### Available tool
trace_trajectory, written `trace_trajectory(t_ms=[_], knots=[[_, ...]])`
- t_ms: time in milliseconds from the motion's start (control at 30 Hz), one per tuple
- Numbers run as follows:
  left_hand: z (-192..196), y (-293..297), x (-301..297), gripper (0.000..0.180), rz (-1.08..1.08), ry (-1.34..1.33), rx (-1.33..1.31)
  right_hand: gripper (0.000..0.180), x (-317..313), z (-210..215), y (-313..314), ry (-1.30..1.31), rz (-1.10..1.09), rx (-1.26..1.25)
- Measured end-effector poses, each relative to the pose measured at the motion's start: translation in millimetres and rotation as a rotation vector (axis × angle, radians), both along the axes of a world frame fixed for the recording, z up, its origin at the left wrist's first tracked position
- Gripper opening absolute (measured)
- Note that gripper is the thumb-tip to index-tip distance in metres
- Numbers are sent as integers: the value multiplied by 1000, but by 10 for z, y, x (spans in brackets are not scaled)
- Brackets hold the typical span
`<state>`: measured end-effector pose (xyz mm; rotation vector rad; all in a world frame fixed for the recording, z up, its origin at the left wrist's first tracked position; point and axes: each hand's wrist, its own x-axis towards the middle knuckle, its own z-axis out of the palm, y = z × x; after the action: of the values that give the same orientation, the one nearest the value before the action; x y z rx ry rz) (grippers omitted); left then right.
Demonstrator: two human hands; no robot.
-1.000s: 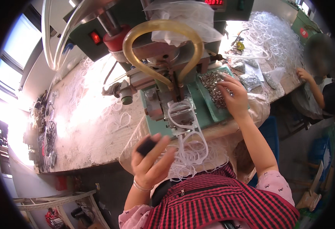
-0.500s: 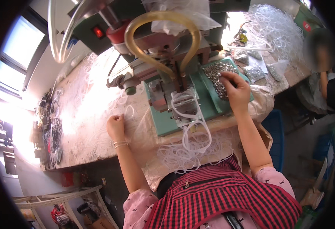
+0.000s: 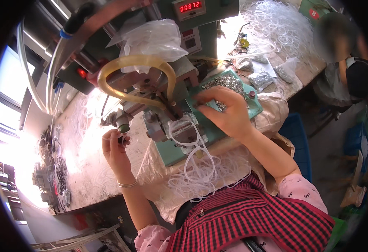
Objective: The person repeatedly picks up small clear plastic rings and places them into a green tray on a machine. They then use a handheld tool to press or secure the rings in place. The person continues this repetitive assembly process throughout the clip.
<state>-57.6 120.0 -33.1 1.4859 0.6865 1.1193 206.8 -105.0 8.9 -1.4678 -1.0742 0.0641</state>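
Metal pieces (image 3: 235, 82) partly behind right hand (image 3: 228, 111)

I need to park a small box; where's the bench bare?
Seemingly bare: the bench between the dark cables and left hand, though glare hides part. Crowded: the right side, with the green tray, small bags and heaped clear loops.

The green machine (image 3: 223, 9) carries a rectangular counter (image 3: 190, 8) near its top, whose lit red digits are sharp enough to read. On the pale panel (image 3: 190, 41) just below it, a small dark red window (image 3: 187, 32) has markings too faint to make out. At the upper right, a round red sticker (image 3: 314, 14) with a single white character, slightly blurred, stands on a green case (image 3: 305, 7).
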Motion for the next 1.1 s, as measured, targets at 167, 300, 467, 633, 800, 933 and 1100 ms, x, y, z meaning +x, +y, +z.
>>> trace_trajectory(t_ms=[167, 300, 467, 633, 800, 933, 1100], knots=[[-192, -374, 33, 13, 41, -180, -188, 37, -282, -184, 294, 401, 92, 101], [-358, -435, 16, 17, 115, -243, -9, 46, -330, -152, 221, 482, 114, 79], [873, -839, 361, 24, 76, -305, 592, 47, -374, -18, 220, 687, 261, 77], [969, -737, 609, 21, 277, -272, 459, 47, -506, 51, 262, 837, 310, 167], [692, -1074, 611, 11, 54, -143, 724, 37, -437, -17, -49, -100, -50, 70], [556, -1239, 699, 19, -301, 19, 926, 25, 323, -607, -211, -549, -480, -364], [549, -1236, 741, 15, -376, 162, 1037, 11, 615, -968, -319, -533, -473, -250]])
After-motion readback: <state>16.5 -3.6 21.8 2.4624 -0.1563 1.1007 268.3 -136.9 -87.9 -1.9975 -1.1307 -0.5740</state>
